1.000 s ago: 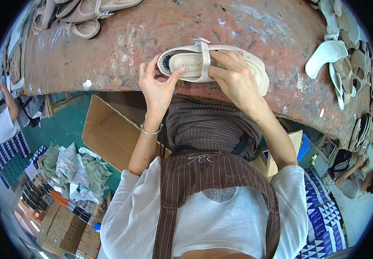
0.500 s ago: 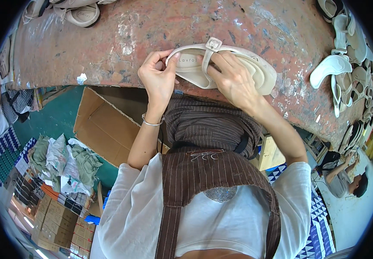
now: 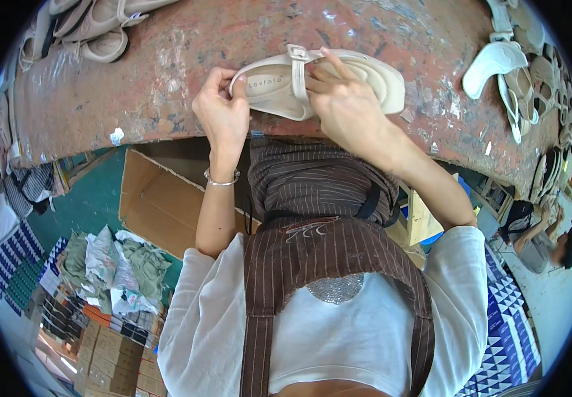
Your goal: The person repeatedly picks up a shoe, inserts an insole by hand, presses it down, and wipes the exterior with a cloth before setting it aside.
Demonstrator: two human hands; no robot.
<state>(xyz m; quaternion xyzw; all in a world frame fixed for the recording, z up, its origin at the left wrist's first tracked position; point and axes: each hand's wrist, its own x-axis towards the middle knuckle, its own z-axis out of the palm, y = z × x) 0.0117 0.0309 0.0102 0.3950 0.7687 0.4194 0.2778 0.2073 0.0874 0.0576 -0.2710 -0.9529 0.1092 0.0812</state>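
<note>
Stretched forward since earlier, one finger of the right hand (image 3: 352, 109) now meets the far rim of the beige Mary Jane shoe (image 3: 298, 83) over the workbench (image 3: 147, 89); whether it grips is unclear. Left hand (image 3: 223, 112) pinches the heel, best kept steady.

A scuffed reddish-brown tabletop (image 3: 186, 86) curves across the top of the frame, with a small white scrap (image 3: 117, 136) near its edge at left. Beige strapped shoes (image 3: 106, 46) cluster upper left; a white sole-shaped piece (image 3: 493, 65) and more pale shoes (image 3: 544, 74) lie upper right. Whether the cream shoe (image 3: 298, 83), upper centre, touches it is hard to tell.
</note>
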